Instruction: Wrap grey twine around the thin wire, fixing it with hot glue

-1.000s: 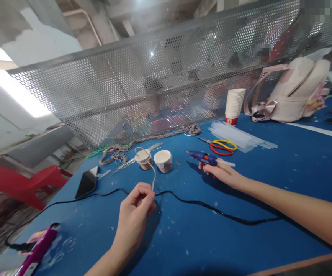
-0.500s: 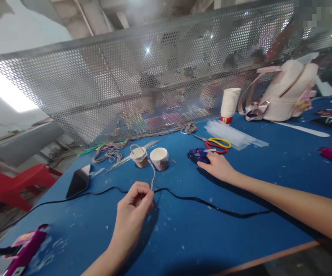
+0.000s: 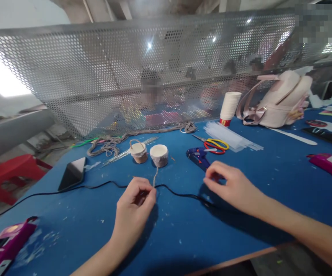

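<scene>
Left hand (image 3: pixel 134 202) pinches a thin greyish twisted cord (image 3: pixel 155 177), probably to steady it, just short of two small white-topped cups (image 3: pixel 159 157). Right hand (image 3: pixel 236 188) is empty, grip loosely apart, near the blue plastic glue gun (image 3: pixel 198 154), probably for easy reach.

Soft shadows cross the table (image 3: pixel 166 241); upper left glares.

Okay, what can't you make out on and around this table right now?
All in the head view:
- Near end of the cord: covered by the left hand.
- Black cable: lost in the shadow near the right hand.
- Purple object at lower left: cut off by the picture's corner.
- Print on the stacked cups: too small.
</scene>
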`<action>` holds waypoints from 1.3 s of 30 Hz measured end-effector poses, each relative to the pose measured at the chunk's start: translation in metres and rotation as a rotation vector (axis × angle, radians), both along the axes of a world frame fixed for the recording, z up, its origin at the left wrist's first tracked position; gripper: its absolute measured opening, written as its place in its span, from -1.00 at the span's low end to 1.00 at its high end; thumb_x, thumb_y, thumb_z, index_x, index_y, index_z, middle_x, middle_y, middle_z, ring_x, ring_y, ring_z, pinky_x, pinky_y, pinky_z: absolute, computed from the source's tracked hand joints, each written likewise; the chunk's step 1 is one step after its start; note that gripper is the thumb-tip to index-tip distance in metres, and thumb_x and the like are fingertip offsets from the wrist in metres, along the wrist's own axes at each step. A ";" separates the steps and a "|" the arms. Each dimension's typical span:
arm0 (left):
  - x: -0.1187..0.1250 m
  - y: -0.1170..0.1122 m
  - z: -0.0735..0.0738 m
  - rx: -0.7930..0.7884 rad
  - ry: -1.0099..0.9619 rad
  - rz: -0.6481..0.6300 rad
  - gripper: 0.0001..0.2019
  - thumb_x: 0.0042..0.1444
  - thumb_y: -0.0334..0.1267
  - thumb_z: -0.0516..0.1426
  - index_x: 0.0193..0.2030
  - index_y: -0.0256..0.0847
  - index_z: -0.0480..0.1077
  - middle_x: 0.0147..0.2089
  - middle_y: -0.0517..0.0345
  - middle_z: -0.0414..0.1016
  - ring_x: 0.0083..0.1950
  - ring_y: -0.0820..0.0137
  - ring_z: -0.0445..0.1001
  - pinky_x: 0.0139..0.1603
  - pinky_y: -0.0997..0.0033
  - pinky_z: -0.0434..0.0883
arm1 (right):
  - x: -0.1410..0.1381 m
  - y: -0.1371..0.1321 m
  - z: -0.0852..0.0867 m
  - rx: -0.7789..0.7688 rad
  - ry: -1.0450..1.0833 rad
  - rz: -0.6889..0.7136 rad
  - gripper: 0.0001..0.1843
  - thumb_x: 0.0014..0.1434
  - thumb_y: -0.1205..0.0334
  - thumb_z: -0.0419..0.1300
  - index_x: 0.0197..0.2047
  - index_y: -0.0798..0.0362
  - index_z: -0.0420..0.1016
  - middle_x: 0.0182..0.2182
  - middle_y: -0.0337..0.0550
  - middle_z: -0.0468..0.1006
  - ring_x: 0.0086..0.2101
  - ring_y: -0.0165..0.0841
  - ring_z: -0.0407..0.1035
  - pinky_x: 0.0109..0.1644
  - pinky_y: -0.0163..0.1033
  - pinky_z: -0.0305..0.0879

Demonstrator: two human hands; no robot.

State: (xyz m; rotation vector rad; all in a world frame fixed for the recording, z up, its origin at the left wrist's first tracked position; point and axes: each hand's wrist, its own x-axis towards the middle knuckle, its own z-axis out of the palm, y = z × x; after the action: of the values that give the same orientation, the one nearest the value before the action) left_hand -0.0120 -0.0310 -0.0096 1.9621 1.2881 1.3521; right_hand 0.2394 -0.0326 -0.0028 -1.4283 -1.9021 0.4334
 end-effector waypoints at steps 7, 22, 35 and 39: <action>0.003 -0.005 -0.009 0.289 0.184 0.006 -0.89 0.08 -0.45 0.10 -0.42 -0.19 0.35 -0.38 0.20 0.33 -0.45 0.51 0.35 -0.48 0.54 0.31 | -0.091 -0.002 -0.004 -0.572 0.790 0.287 -0.80 -0.04 0.15 0.26 -0.39 0.10 0.44 -0.48 -0.27 0.40 -0.43 -0.45 0.21 -0.29 -0.31 0.14; 0.000 -0.003 -0.006 0.437 0.266 0.033 -0.87 0.06 -0.49 0.07 -0.35 -0.22 0.38 -0.36 0.16 0.38 -0.41 0.48 0.41 -0.42 0.52 0.38 | -0.114 0.005 -0.008 -0.595 1.169 0.171 -0.68 -0.28 0.10 0.43 -0.48 0.11 0.50 -0.55 -0.31 0.42 -0.48 -0.49 0.21 -0.34 -0.33 0.13; -0.003 -0.001 -0.008 -0.023 0.066 0.115 -0.92 0.10 -0.25 0.09 -0.31 -0.16 0.39 -0.45 0.24 0.42 -0.48 0.44 0.38 -0.46 0.48 0.35 | -0.104 0.003 -0.002 -0.555 1.034 0.195 -0.83 -0.12 0.18 0.32 -0.51 0.11 0.49 -0.60 -0.31 0.42 -0.49 -0.46 0.26 -0.32 -0.30 0.18; -0.003 0.001 -0.009 -0.038 0.074 0.071 -0.90 0.11 -0.24 0.10 -0.37 -0.16 0.41 -0.45 0.23 0.43 -0.45 0.43 0.40 -0.44 0.47 0.35 | -0.101 0.002 0.000 -0.547 1.012 0.236 -0.88 -0.06 0.23 0.26 -0.50 0.11 0.46 -0.56 -0.28 0.45 -0.52 -0.48 0.25 -0.35 -0.32 0.17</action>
State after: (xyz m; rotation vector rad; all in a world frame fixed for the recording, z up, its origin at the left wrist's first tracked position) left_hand -0.0148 -0.0302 -0.0183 1.9747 1.4191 1.2888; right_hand 0.1385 -0.0305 -0.0031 -0.9477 -1.1248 1.5399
